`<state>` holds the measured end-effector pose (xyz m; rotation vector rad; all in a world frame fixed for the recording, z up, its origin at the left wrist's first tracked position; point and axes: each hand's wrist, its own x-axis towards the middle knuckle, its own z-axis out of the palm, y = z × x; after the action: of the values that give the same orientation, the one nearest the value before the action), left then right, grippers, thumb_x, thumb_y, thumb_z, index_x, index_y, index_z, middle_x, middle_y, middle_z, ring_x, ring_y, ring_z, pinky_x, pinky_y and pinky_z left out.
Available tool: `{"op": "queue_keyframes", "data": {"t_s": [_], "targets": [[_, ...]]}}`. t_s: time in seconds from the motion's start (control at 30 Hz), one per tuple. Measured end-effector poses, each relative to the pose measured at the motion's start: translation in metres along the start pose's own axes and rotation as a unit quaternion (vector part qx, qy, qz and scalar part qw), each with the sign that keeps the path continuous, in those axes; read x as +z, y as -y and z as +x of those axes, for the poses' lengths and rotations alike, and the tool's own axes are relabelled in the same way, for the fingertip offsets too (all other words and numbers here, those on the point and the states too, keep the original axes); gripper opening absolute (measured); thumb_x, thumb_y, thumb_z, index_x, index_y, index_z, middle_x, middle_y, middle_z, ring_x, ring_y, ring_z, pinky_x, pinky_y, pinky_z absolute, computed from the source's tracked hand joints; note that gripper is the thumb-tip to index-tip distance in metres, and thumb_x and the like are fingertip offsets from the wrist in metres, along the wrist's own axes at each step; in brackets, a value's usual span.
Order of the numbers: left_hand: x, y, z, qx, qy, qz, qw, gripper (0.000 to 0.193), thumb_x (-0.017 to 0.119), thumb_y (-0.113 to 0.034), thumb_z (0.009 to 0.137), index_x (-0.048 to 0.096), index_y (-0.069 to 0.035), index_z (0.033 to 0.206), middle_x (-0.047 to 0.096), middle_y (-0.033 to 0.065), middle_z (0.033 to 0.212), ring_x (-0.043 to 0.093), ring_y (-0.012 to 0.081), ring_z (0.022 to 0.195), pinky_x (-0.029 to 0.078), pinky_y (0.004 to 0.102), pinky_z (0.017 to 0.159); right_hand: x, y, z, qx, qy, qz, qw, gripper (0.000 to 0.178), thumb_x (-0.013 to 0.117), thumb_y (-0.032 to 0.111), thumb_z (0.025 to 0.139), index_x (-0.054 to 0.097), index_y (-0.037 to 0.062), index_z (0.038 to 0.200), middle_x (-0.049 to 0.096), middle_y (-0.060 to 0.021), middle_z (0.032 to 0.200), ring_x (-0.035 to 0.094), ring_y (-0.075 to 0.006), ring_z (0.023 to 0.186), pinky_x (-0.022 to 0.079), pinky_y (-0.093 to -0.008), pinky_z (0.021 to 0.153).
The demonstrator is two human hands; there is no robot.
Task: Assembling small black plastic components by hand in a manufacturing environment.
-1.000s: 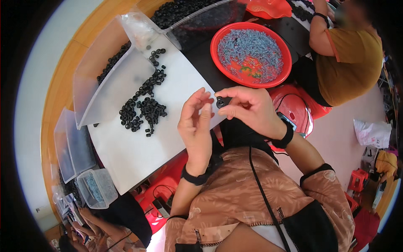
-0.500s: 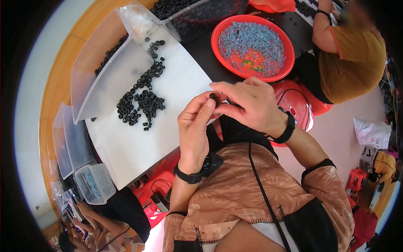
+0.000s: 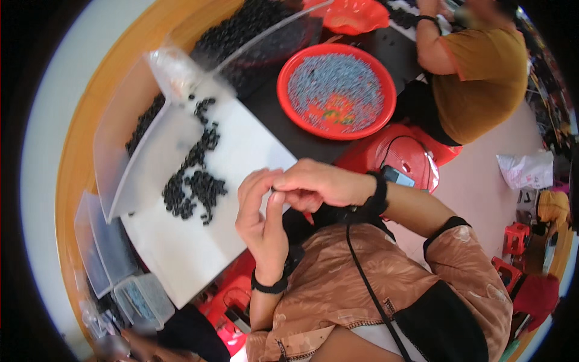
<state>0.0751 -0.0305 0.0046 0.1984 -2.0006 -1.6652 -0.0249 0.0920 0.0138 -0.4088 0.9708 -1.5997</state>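
Observation:
A small black part [image 3: 273, 189] shows between my fingertips, mostly covered by them, above the near right edge of the white board. My left hand [image 3: 262, 220] pinches it with thumb and index finger. From the right, my right hand [image 3: 329, 183] meets it there, its fingers curled and closed; whether they also grip something is hidden. Left of my hands, small black cylindrical parts [image 3: 205, 188] lie loose in a heap on the white board [image 3: 175, 259], with a trail of them running toward the far end.
Clear plastic bins [image 3: 129, 160] with black parts stand along the left and far side. Beyond my hands is a red basin [image 3: 281, 90] of small bluish pieces. A clear tub [image 3: 158, 297] stands at lower left. Another person [image 3: 482, 78] sits at the far right.
My hands have come closer together and lower in the view. The right fingers have moved from spread apart to closed against the left fingertips. The whole view has shifted.

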Motion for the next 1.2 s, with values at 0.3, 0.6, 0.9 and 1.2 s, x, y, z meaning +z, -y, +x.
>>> {"op": "queue_keyframes", "data": {"t_s": [0.3, 0.6, 0.9, 1.2], "targets": [[-0.005, -0.007, 0.003, -0.039, 0.032, -0.038, 0.998, 0.023, 0.062, -0.001, 0.084, 0.065, 0.002, 0.107, 0.064, 0.0156, 0.113, 0.06, 0.0217, 0.107, 0.044, 0.032, 0.094, 0.015, -0.015, 0.006, -0.13, -0.121, -0.082, 0.981, 0.036, 0.053, 0.027, 0.092, 0.06, 0.0025, 0.068, 0.041, 0.0046, 0.053, 0.033, -0.003, 0.048, 0.023, -0.0217, 0.042], [-0.009, 0.003, 0.004, -0.067, 0.076, -0.039, 0.994, 0.024, 0.064, 0.005, 0.082, 0.066, 0.001, 0.106, 0.068, 0.0127, 0.104, 0.065, 0.0165, 0.091, 0.05, 0.0261, 0.081, 0.022, -0.028, -0.001, -0.099, -0.201, 0.055, 0.973, 0.035, 0.051, 0.027, 0.094, 0.054, 0.0048, 0.067, 0.041, 0.005, 0.058, 0.03, -0.003, 0.049, 0.02, -0.0216, 0.044], [-0.012, 0.005, -0.004, -0.088, 0.036, -0.079, 0.992, 0.033, 0.064, -0.002, 0.086, 0.061, -0.001, 0.118, 0.064, 0.011, 0.114, 0.062, 0.0154, 0.098, 0.049, 0.0278, 0.085, 0.018, -0.014, 0.001, -0.039, -0.144, -0.004, 0.989, 0.036, 0.047, 0.032, 0.095, 0.051, 0.0074, 0.068, 0.038, 0.0055, 0.057, 0.028, -0.0031, 0.05, 0.019, -0.0208, 0.045], [-0.052, 0.032, -0.016, -0.172, -0.157, -0.199, 0.952, 0.034, 0.06, -0.014, 0.091, 0.057, -0.002, 0.123, 0.063, 0.0093, 0.114, 0.059, 0.0135, 0.092, 0.044, 0.0256, 0.079, 0.067, 0.096, 0.099, -0.137, -0.116, -0.333, 0.926, 0.048, 0.055, 0.045, 0.091, 0.067, 0.0003, 0.078, 0.055, -0.0043, 0.054, 0.045, -0.0086, 0.045, 0.036, -0.0249, 0.045]]}}
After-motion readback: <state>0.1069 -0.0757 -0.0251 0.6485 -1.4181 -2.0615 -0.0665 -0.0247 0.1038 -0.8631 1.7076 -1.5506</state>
